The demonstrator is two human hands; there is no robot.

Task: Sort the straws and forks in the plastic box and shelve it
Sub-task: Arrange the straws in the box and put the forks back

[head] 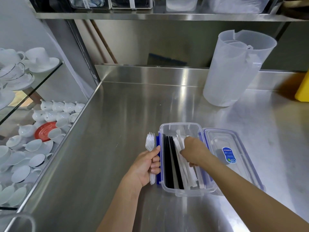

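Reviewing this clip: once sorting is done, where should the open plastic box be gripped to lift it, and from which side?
Grip the plastic box by its two long walls, from above; it is narrow, and its lid lies open at its right.

Bright, even overhead light throws streaky glare across the steel counter (127,124), and the wide lens bends and softens the edges.

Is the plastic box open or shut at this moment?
Open. The plastic box has no cover on; its lid lies flat on the counter beside it, and the right hand reaches inside.
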